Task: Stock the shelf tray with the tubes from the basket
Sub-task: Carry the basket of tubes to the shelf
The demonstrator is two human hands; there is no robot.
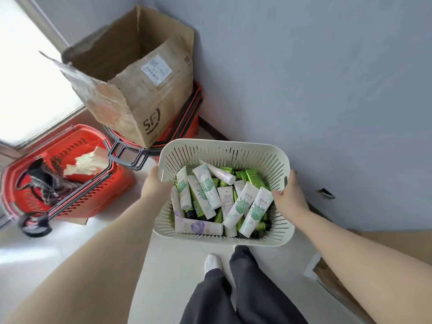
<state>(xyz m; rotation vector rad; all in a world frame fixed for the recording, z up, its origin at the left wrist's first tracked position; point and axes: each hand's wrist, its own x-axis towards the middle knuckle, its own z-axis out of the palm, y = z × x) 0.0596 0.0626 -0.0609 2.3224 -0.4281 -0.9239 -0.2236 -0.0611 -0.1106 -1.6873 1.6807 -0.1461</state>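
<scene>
Tubes (211,192) in basket (224,149); box (131,73) behind, left.

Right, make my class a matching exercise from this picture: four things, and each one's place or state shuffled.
1 white basket
2 cardboard box
3 crumpled paper
4 purple-label tube

a in the left red basket
b gripped by left hand and right hand
c at white basket's near end
d open, on stacked red baskets

Pairs: 1-b, 2-d, 3-a, 4-c

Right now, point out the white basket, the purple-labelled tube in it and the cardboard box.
white basket (224,144): head view, on its far rim.
purple-labelled tube (198,226): head view, on the purple label.
cardboard box (163,101): head view, on the side wall below the sticker.
</scene>
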